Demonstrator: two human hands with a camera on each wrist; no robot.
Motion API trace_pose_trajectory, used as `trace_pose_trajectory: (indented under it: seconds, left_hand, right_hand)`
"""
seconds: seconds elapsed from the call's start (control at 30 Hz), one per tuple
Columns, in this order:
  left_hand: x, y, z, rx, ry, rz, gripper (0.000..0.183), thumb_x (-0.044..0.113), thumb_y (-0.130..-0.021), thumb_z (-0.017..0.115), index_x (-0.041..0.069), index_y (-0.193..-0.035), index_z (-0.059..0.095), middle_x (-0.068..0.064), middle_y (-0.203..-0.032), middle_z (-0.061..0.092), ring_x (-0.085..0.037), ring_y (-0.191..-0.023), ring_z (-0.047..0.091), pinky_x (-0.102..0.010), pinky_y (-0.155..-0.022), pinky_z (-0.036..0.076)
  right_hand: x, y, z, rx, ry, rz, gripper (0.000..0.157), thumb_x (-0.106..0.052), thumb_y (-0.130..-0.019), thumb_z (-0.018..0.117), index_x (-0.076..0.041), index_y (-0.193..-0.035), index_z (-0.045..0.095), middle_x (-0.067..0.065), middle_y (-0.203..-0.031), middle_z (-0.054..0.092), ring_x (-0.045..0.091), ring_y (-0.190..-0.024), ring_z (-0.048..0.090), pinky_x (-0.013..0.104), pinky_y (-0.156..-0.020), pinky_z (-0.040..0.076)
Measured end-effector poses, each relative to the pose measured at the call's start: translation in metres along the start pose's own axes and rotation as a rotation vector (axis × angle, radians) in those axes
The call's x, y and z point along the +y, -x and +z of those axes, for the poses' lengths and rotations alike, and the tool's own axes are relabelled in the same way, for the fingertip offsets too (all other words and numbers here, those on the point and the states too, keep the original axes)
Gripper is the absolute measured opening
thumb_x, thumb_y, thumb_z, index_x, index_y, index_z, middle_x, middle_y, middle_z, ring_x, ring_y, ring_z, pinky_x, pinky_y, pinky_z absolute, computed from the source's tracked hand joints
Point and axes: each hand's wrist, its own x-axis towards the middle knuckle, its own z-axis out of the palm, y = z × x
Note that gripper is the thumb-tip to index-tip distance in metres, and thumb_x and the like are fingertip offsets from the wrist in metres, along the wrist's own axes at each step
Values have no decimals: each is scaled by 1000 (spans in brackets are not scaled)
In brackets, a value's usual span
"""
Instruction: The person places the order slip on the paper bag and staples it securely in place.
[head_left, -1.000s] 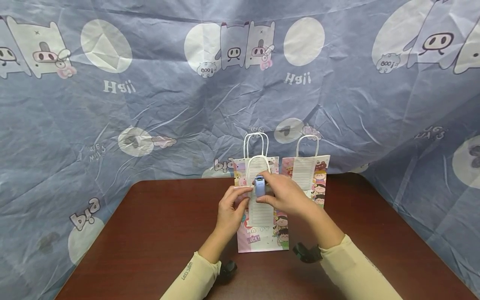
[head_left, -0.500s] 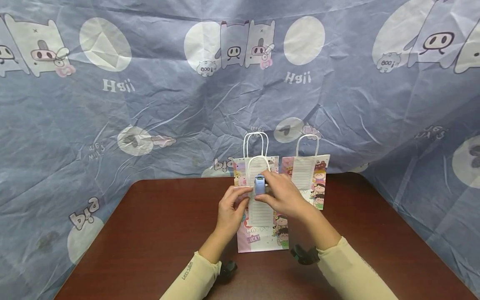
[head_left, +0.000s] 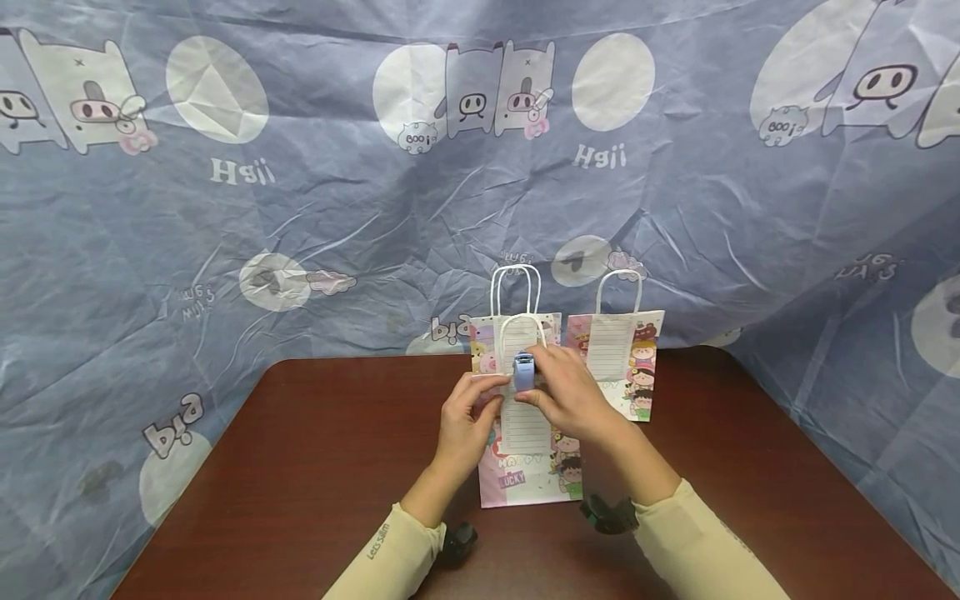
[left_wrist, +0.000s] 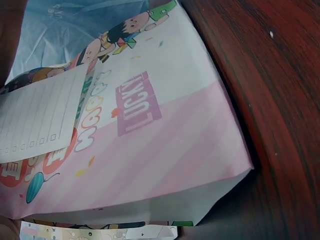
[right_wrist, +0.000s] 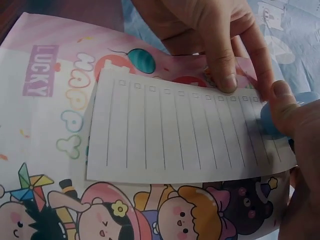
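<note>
A paper gift bag (head_left: 532, 493) with cartoon children and "HAPPY LUCKY" print faces me in the head view, its white handle up. A lined checklist sheet (head_left: 527, 431) lies flat against its front. My left hand (head_left: 467, 421) pinches the bag near its upper left edge; in the right wrist view the left thumb (right_wrist: 226, 75) presses on the sheet. My right hand (head_left: 576, 393) grips a small light-blue stapler (head_left: 524, 372) at the sheet's top. In the right wrist view the stapler (right_wrist: 272, 120) is partly hidden by the right thumb; its jaws cannot be seen.
Behind stand two similar bags, one partly hidden (head_left: 483, 340) and one at the right (head_left: 641, 408) with a lined sheet (head_left: 609, 350) on its front. All are on a dark red-brown table (head_left: 337, 450). A blue cartoon-print cloth (head_left: 337, 208) hangs behind.
The right forearm has lowered slightly. Both hands keep their hold on the bag and stapler, and the whole head view has shifted a little.
</note>
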Motion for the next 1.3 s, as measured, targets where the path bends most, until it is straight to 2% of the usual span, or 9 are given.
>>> trace_pose_trajectory:
  seconds: [0.13, 0.3, 0.4, 0.6, 0.77, 0.97, 1.07, 1.2, 1.3]
  left_hand:
    - [5, -1, 1, 11, -12, -5, 32, -13, -82, 71, 5, -108, 74, -12, -101, 67, -25, -73, 59, -19, -58, 46]
    - [27, -4, -1, 2, -5, 22, 29, -19, -80, 69, -3, -104, 72, -17, -100, 67, -29, -79, 62, -22, -63, 51]
    - [32, -4, -2, -7, -3, 31, 28, -19, -80, 69, -4, -103, 72, -18, -99, 67, -30, -81, 63, -24, -65, 52]
    - [12, -2, 3, 4, -15, 9, 30, -17, -81, 70, 0, -105, 73, -15, -99, 66, -28, -72, 59, -21, -59, 46]
    - [2, 0, 3, 1, -12, 7, 30, -10, -83, 71, 8, -108, 74, -8, -101, 67, -21, -75, 58, -19, -60, 45]
    - [0, 1, 0, 1, 5, 23, 30, -6, -86, 71, 12, -111, 73, -5, -105, 68, -20, -82, 58, -20, -62, 45]
    - [1, 1, 0, 0, 3, 16, 30, -6, -86, 71, 11, -110, 74, -5, -105, 68, -20, -84, 59, -20, -64, 46]
    - [4, -1, 1, 10, -15, 23, 31, -11, -83, 72, 7, -108, 73, -9, -103, 68, -24, -85, 61, -22, -66, 48]
    - [6, -2, 2, 17, -15, 29, 31, -16, -80, 71, 2, -106, 73, -14, -102, 68, -30, -86, 62, -26, -67, 49]
  right_hand:
    - [0, 1, 1, 26, 4, -5, 46, -28, -77, 79, -6, -110, 55, 1, -83, 57, 21, -85, 56, 49, -96, 44]
    - [0, 5, 3, 61, 17, -7, 43, -25, -76, 80, -7, -107, 56, 0, -80, 55, 19, -80, 53, 47, -90, 45]
    - [0, 7, 3, 75, 22, -9, 42, -24, -76, 80, -7, -106, 56, 0, -79, 55, 19, -79, 52, 47, -89, 45]
    - [2, 5, 3, 59, 45, -9, 42, -26, -77, 80, -8, -106, 55, -1, -80, 54, 19, -81, 54, 47, -92, 45]
    - [2, 3, 0, 26, 57, 4, 42, -27, -78, 80, -8, -107, 56, -1, -81, 56, 21, -84, 56, 48, -96, 45]
    - [-1, 3, -3, -15, 72, 6, 52, -29, -78, 82, -8, -119, 59, 1, -91, 67, 25, -94, 61, 50, -102, 44]
    - [-2, 3, -3, -18, 74, 2, 53, -30, -78, 82, -10, -122, 59, 1, -92, 69, 25, -94, 61, 50, -101, 44]
    - [-2, 2, -4, -24, 60, 9, 53, -30, -79, 82, -13, -123, 58, -1, -92, 68, 22, -92, 59, 48, -102, 44]
    - [-3, 1, -4, -19, 45, 14, 54, -30, -80, 82, -13, -125, 58, 1, -99, 69, 24, -95, 61, 48, -104, 43]
